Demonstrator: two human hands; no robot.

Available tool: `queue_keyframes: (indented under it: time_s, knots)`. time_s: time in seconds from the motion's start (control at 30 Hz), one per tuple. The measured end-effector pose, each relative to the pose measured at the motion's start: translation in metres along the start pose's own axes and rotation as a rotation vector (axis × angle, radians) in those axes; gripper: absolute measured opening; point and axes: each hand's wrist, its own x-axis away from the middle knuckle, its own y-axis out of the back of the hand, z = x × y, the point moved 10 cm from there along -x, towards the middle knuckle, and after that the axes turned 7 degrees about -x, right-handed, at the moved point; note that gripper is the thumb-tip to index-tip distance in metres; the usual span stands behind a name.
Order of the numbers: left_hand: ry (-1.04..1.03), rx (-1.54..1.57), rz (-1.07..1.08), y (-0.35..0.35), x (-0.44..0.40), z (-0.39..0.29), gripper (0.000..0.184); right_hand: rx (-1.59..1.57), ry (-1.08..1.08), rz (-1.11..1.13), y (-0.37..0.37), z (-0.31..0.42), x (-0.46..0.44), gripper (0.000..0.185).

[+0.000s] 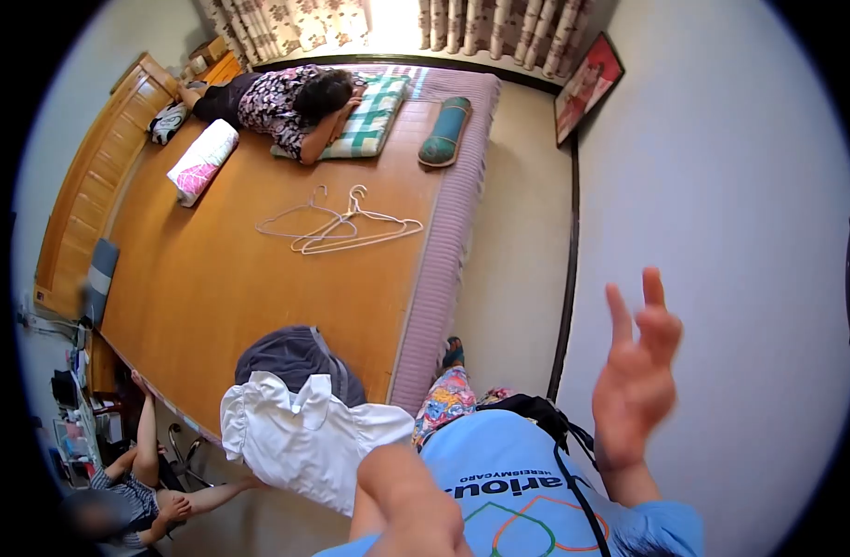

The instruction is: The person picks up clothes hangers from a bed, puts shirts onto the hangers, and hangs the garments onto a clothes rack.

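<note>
My right hand [637, 376] is raised at the right in front of the pale wall. Two fingers point up, the others bend, and nothing shows between them. At the bottom centre my left hand [408, 501] is blurred beside the white blouse [304, 436], its fingers not distinguishable; whether it holds the fabric cannot be seen. This blouse, with ruffled sleeves, overlaps a dark grey garment [300, 353] at the near edge of the bed and hangs past that edge. Farther up the bed lie several light wire hangers [355, 232], partly overlapping.
On the wooden-coloured bed surface [230, 278] a person [272, 102] lies on a checked pillow [374, 116]. A green roll [445, 132] and a white-pink bundle [202, 165] lie nearby. Another person [142, 492] sits at lower left. A framed picture [587, 90] hangs right.
</note>
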Motion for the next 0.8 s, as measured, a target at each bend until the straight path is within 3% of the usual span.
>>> queue_keyframes:
  time_s: [0.07, 0.1, 0.13, 0.2, 0.27, 0.3, 0.37, 0.43, 0.5, 0.6, 0.63, 0.73, 0.8]
  knots:
    - [-0.326, -0.039, 0.102, 0.006, -0.018, 0.009, 0.013, 0.352, 0.023, -0.071, 0.016, -0.072, -0.012, 0.015]
    - [-0.333, -0.062, 0.109, 0.016, -0.022, 0.019, 0.013, 0.439, -0.068, -0.02, 0.019, -0.119, -0.013, 0.018]
    - [-0.455, -0.126, -0.01, 0.041, -0.015, 0.014, 0.003, 0.524, -0.158, 0.039, 0.021, -0.168, -0.011, 0.021]
    - [-0.596, -0.219, -0.127, 0.084, -0.001, 0.005, 0.009, 0.663, -0.369, 0.164, 0.02, -0.276, 0.009, 0.029]
    - [0.275, -1.209, 0.279, 0.118, -0.006, 0.096, 0.019, 0.792, -0.711, 0.474, 0.01, -0.391, 0.046, 0.033]
    - [0.397, -1.322, 0.329, 0.156, 0.006, 0.125, 0.019, 0.763, -0.691, 0.521, 0.0, -0.427, 0.047, 0.033]
    - [0.615, -1.689, 0.538, 0.217, 0.046, 0.156, 0.019, 0.743, -0.879, 0.818, -0.033, -0.506, 0.055, 0.04]
    - [0.864, -1.8, 0.533, 0.269, 0.104, 0.157, 0.018, 0.797, -0.802, 0.943, -0.07, -0.564, 0.032, 0.043]
    - [1.229, -1.834, 0.089, 0.308, 0.155, 0.136, 0.009, 0.945, -0.746, 1.081, -0.104, -0.632, 0.026, 0.053]
    - [1.444, -1.96, -0.452, 0.319, 0.225, 0.099, 0.013, 1.059, -0.867, 1.397, -0.131, -0.725, 0.062, 0.062]
    - [1.594, -1.87, -0.744, 0.314, 0.261, 0.088, 0.017, 1.065, -0.904, 1.416, -0.136, -0.745, 0.073, 0.055]
    - [1.896, -1.766, -0.836, 0.311, 0.291, 0.11, 0.029, 1.126, -0.819, 1.452, -0.147, -0.781, 0.105, 0.046]
    - [1.942, -1.654, -0.876, 0.315, 0.319, 0.128, 0.031, 1.127, -0.817, 1.562, -0.153, -0.787, 0.12, 0.037]
